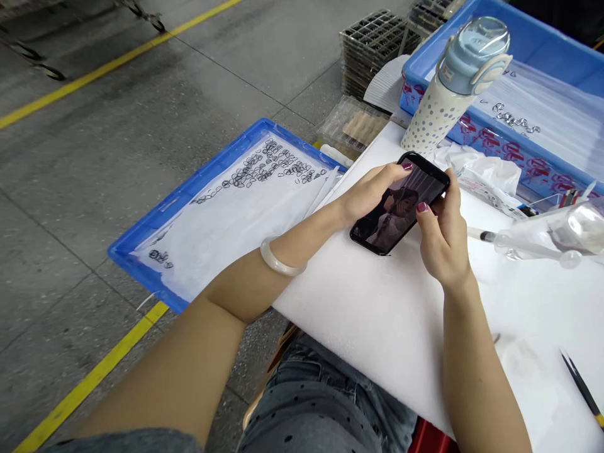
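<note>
A black smartphone is held tilted above the white table, its screen lit with a dark picture of a person. My left hand grips its left side, with the thumb over the upper part of the screen and the other fingers hidden behind. Around the right edge is my right hand, its thumb on the screen's right side and its fingers wrapped behind the phone. A pale bangle circles my left forearm.
A dotted bottle stands beyond the phone. Blue trays with small black rings lie left and back right. Tweezers, a syringe and crumpled plastic rest on the white table. Stacked crates stand behind.
</note>
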A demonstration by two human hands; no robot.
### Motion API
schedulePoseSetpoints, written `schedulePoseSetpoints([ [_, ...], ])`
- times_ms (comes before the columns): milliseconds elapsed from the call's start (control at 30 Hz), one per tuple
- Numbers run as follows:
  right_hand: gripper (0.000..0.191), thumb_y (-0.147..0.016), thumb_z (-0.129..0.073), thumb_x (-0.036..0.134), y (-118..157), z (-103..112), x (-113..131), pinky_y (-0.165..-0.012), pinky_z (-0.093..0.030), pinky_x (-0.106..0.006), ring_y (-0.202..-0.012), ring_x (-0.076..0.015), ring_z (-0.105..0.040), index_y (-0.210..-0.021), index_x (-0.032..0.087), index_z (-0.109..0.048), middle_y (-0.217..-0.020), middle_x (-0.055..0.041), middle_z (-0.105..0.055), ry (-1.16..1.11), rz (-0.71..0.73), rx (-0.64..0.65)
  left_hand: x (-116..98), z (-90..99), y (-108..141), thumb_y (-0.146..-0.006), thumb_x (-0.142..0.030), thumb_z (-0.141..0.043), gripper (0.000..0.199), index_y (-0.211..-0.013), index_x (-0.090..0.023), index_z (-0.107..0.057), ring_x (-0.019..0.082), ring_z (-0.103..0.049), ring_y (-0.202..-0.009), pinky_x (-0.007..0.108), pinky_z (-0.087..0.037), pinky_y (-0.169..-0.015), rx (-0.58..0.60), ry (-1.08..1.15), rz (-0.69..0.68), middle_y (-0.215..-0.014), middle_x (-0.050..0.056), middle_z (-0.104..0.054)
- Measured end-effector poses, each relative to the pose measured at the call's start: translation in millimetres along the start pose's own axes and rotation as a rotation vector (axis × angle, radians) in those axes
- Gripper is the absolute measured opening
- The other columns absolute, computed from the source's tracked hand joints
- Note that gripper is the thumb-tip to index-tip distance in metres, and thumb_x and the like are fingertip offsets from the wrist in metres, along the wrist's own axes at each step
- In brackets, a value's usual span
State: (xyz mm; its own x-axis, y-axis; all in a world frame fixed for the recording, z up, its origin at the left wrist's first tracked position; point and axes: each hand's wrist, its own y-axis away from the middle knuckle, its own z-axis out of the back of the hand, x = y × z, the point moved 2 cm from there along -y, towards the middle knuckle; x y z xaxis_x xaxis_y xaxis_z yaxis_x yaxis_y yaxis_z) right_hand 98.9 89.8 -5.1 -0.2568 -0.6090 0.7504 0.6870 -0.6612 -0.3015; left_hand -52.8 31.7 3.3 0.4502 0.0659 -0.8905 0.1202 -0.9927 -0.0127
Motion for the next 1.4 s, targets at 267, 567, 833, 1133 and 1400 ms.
schedulePoseSetpoints([
  [267, 0.068, -0.100, -0.040, 0.051, 0.4, -0.8, -3.7, -0.095, -0.052, -0.054, -0.116, -0.0304, -0.062, -0.158, 0.030, -0.013, -0.136, -0.0121, -0.056, 0.038, 0.043, 0.001, 6.0, 6.8, -4.9, -0.083, -0.025, -0.069, 0.013, -0.087, -0.017, -0.060, 0.012, -0.058, -0.064, 0.023, -0.047, -0.056, -0.047, -0.065, -0.022, -0.074, 0.000, -0.061],
  [567, 0.069, -0.098, -0.040, 0.056, 0.1, -0.9, -2.6, -0.099, -0.049, -0.058, -0.117, -0.0316, -0.061, -0.157, 0.031, -0.015, -0.139, -0.0119, -0.054, 0.021, 0.005, -0.008, 6.4, 6.1, -4.3, -0.095, -0.043, -0.051, 0.032, -0.073, -0.019, -0.054, 0.014, -0.055, -0.059, 0.029, -0.046, -0.055, -0.057, -0.025, 0.006, -0.067, 0.001, -0.056],
  [833, 0.067, -0.100, -0.039, 0.053, 0.5, -1.1, -2.4, -0.103, -0.048, -0.056, -0.120, -0.0293, -0.060, -0.158, 0.030, -0.015, -0.146, -0.0109, -0.048, 0.029, 0.045, -0.014, 4.5, 6.8, -2.1, -0.097, -0.045, -0.050, 0.037, -0.068, -0.020, -0.048, 0.013, -0.047, -0.054, 0.031, -0.038, -0.053, -0.070, -0.113, -0.008, -0.064, 0.000, -0.050],
  [1133, 0.069, -0.099, -0.039, 0.056, 0.0, -0.7, -2.4, -0.101, -0.049, -0.058, -0.118, -0.0306, -0.061, -0.157, 0.029, -0.015, -0.139, -0.0119, -0.054, 0.015, 0.031, -0.001, 5.3, 7.2, -2.6, -0.096, -0.046, -0.049, 0.036, -0.071, -0.020, -0.052, 0.013, -0.048, -0.055, 0.030, -0.041, -0.054, -0.055, -0.086, -0.001, -0.064, 0.001, -0.052],
  [1400, 0.074, -0.096, -0.045, 0.057, -0.3, -0.1, -0.1, -0.097, -0.051, -0.056, -0.112, -0.0314, -0.063, -0.157, 0.025, -0.016, -0.128, -0.0133, -0.063, 0.012, 0.000, 0.012, 5.6, 8.6, -3.6, -0.093, -0.040, -0.058, 0.031, -0.071, -0.019, -0.052, 0.010, -0.045, -0.052, 0.026, -0.037, -0.048, -0.084, -0.121, -0.042, -0.062, -0.002, -0.050],
])
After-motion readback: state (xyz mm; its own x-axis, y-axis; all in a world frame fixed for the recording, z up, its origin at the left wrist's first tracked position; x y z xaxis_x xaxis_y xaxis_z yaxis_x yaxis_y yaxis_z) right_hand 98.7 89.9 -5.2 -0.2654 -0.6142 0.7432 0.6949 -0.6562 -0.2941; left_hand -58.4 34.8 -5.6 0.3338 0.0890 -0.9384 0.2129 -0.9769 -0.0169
